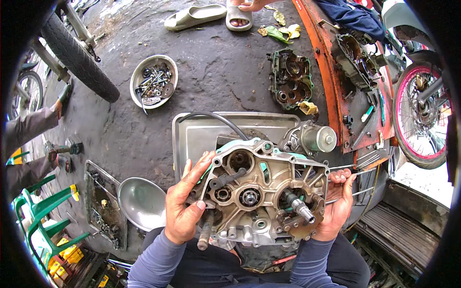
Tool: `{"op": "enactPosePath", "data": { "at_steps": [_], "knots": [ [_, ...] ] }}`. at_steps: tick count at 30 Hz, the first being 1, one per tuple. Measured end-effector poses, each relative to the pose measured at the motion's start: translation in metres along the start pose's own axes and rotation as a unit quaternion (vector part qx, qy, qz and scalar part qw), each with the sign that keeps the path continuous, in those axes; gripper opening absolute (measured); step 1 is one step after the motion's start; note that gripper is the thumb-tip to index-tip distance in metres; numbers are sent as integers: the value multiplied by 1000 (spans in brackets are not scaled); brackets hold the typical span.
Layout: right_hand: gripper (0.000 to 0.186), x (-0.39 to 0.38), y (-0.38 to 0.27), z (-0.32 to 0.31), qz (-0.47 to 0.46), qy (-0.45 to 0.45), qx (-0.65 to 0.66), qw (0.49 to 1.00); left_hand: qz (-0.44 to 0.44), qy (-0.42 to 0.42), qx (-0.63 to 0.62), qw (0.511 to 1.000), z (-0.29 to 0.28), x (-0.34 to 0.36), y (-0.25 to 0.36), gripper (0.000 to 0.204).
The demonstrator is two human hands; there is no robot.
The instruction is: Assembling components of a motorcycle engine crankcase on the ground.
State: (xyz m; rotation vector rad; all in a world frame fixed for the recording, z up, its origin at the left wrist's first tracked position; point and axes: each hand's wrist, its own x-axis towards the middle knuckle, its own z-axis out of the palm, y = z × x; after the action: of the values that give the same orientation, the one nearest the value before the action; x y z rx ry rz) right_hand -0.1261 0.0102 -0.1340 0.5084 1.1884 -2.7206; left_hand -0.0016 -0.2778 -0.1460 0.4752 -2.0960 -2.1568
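Note:
A grey metal engine crankcase (269, 185) stands upright over my lap, its face toward me. Bearings, a splined shaft (298, 207) and a second shaft (205, 230) at the lower left show on it. My left hand (185, 201) grips its left side, fingers stretched along the edge and thumb on the front. On the right side, my right hand (336, 204) supports it with the palm, fingers curled by the upper right corner; whether they pinch anything small I cannot tell. Teal gasket edging shows along the rim. A cylindrical starter motor (318, 138) sits just behind, at the right.
Beneath lies a metal tray (185, 139). A bowl of bolts and small parts (153, 81) sits farther left, a metal basin (141, 204) nearer. Another crankcase half (290, 79) lies beyond. An orange-edged bench (331, 77) holds tools at right. Another person's foot (239, 17) is at the far edge.

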Motion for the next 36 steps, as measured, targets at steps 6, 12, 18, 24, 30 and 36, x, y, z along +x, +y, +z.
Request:
{"op": "enactPosePath", "data": {
  "at_steps": [6, 12, 18, 24, 30, 36],
  "knots": [
    [27, 1, 5, 3, 16, 31, 15, 999, 6, -2, 17, 1000, -7, 7, 6, 75],
    [27, 0, 1, 1, -2, 4, 1, 1000, 61, -62, 108, 990, -13, 41, 33, 90],
    [28, -4, 15, -6, 6, 20, 25, 999, 69, -153, 233, 958, -2, 49, 35, 90],
    [28, 0, 18, -8, 20, 31, 41, 998, 62, -144, 284, 946, 4, 50, 41, 91],
    [29, 2, 18, -8, 16, 37, 47, 998, 55, -139, 287, 946, 12, 54, 41, 90],
    [28, 1, 19, -5, 28, 45, 56, 997, 35, -129, 318, 939, 10, 50, 44, 91]
  ]
}}
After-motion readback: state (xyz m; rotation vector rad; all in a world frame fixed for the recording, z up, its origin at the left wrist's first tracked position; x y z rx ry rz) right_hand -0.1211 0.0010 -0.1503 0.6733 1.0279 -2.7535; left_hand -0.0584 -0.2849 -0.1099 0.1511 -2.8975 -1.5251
